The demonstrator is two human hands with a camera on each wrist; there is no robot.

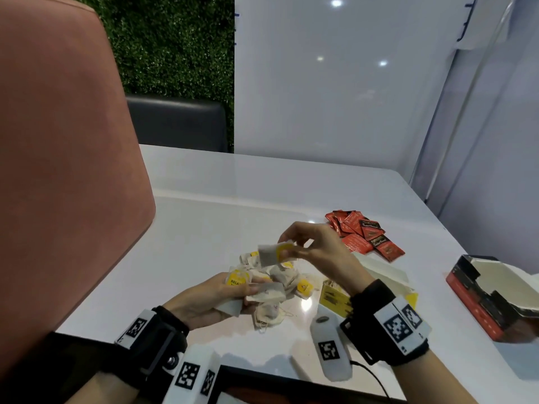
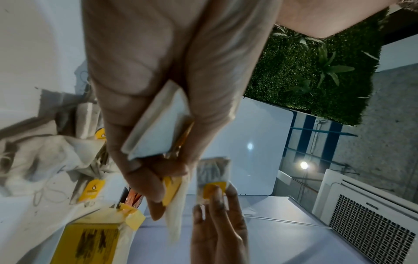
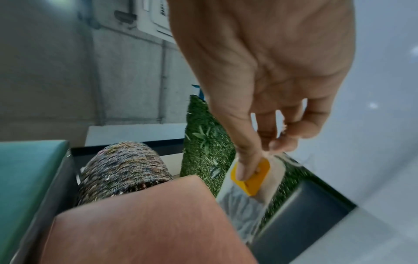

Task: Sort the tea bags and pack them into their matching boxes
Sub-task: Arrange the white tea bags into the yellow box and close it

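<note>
head view: the right hand (image 1: 313, 246) pinches one tea bag (image 1: 272, 253) above the loose pile (image 1: 277, 279), likely to add it to the stack gripped in the left hand (image 1: 215, 298). one yellow box (image 1: 335, 298), one red box (image 1: 490, 295), several red packets (image 1: 363, 233).

left wrist view: fingers (image 2: 140, 142) clamp several bags.

right wrist view: thumb presses the yellow tag (image 3: 251, 176).

Left hand (image 1: 204, 298): palm up, low over the table's near edge, fingers curled round a stack of tea bags (image 1: 262, 295); thumb pressed on top. Left wrist: black strap with marker blocks.

Right hand (image 1: 315, 246): raised above the left, thumb and forefinger pinching one tea bag (image 1: 269, 253) at its yellow tag; remaining fingers loosely arched. Right wrist: black strap, marker blocks.
</note>
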